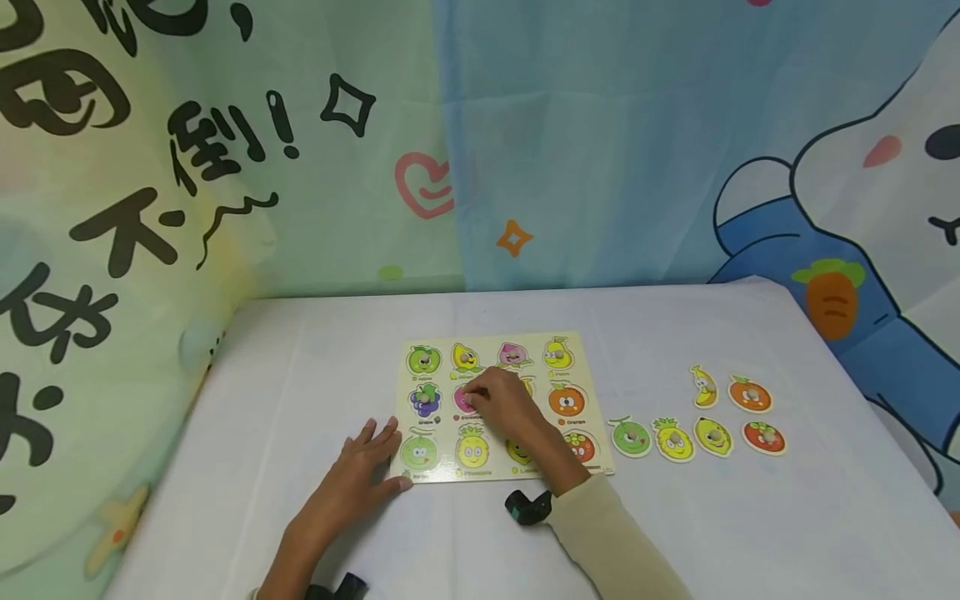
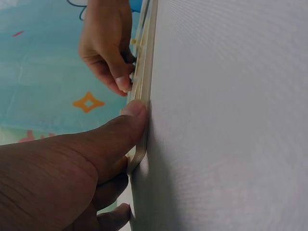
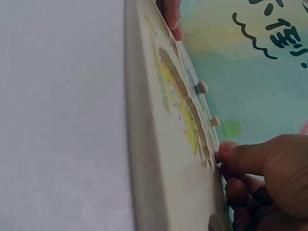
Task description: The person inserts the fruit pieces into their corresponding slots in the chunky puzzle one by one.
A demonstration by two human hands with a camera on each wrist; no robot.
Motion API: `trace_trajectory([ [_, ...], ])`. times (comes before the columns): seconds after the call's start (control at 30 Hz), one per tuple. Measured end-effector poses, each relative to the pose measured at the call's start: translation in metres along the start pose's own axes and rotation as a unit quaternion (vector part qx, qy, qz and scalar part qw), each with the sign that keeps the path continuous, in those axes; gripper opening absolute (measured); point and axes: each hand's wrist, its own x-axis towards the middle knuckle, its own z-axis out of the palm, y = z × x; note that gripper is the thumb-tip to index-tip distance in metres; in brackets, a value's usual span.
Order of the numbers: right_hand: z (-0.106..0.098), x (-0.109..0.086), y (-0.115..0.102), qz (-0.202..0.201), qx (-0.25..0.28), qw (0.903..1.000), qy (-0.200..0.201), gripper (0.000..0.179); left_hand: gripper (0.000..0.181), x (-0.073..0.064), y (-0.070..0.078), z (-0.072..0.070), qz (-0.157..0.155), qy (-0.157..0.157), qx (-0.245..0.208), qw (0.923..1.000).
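Note:
A cream puzzle board [image 1: 446, 429] with fruit pictures lies on the table. My right hand [image 1: 513, 408] is over its middle, pinching a pink fruit piece [image 1: 462, 399] at its slot in the middle row; the fingers partly cover that piece. In the right wrist view, the thumb and fingertips meet low at the board's surface. My left hand [image 1: 358, 473] rests at the board's near left corner, thumb along the front edge [image 2: 139, 120] and fingers at the left side. Knobbed pieces such as the green apple [image 1: 424, 360] and the grapes [image 1: 425, 400] sit in the board.
Right of the board lie loose fruit pieces: a green melon [image 1: 631, 437], a pineapple [image 1: 674, 440], a yellow lemon-like fruit [image 1: 712, 437], a tomato [image 1: 764, 437], a banana [image 1: 704, 387] and an orange [image 1: 750, 395]. A white cloth [image 1: 300, 367] covers the table; a printed curtain [image 1: 585, 167] hangs behind.

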Motion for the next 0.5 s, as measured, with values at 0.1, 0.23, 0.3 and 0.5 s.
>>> trace_trajectory([
  [0.1,0.0001,-0.0002,0.0004,-0.001,0.008,1.0000,0.002,0.011,0.070,0.0001,-0.0017,0.0004,0.003,0.002,-0.002,1.0000],
  [0.23,-0.0006,-0.0002,0.0005,0.003,0.013,0.9999,-0.001,0.011,0.070,0.0005,-0.0030,0.0015,0.003,0.003,0.000,1.0000],
  [0.3,-0.0019,-0.0005,0.0004,0.006,0.013,0.9999,-0.006,0.012,0.071,0.0006,-0.0030,0.0018,0.002,0.003,0.001,1.0000],
  [0.5,-0.0077,-0.0008,0.0046,0.025,0.028,0.9992,-0.015,0.021,0.071,0.0003,-0.0011,0.0001,0.001,0.001,0.005,1.0000],
])
